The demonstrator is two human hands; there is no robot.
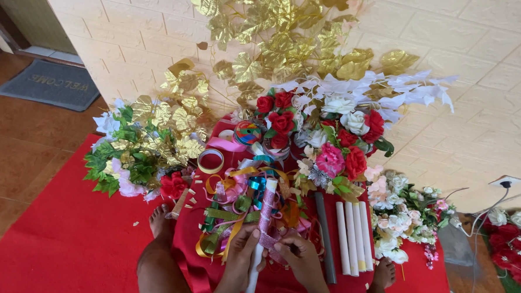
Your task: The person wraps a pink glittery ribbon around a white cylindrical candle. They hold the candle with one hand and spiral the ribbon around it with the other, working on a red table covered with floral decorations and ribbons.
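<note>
A long white stick (260, 246) stands over the person's lap, and sparkly pink ribbon (267, 220) goes round its top part. This looks like the wrapping step. The left hand (241, 251) holds the stick, fingers closed round it. The right hand (296, 256) pinches the ribbon's end. Next, I think, the ribbon needs pulling tight lower down. More white sticks (353, 235) lie beside, on the red cloth (63, 237).

Both hands low at centre, left (243, 245) and right (298, 255) close together, fingers curled in grip.
</note>
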